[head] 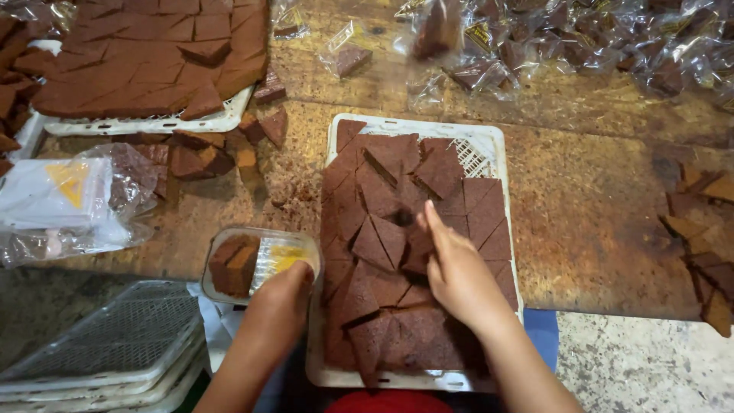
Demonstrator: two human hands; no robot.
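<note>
right hand (459, 268) on cake pieces (382, 245), tray edge (501, 153) near

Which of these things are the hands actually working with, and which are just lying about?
In use:
left hand holding the clear packet with a cake piece inside
right hand on the cake triangles
white tray under them

Lying about:
second cake tray
wrapped pieces
stacked empty trays
loose offcuts

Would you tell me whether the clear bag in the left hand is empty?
Not empty: the clear bag in the left hand already shows a brown cake piece inside.
</note>
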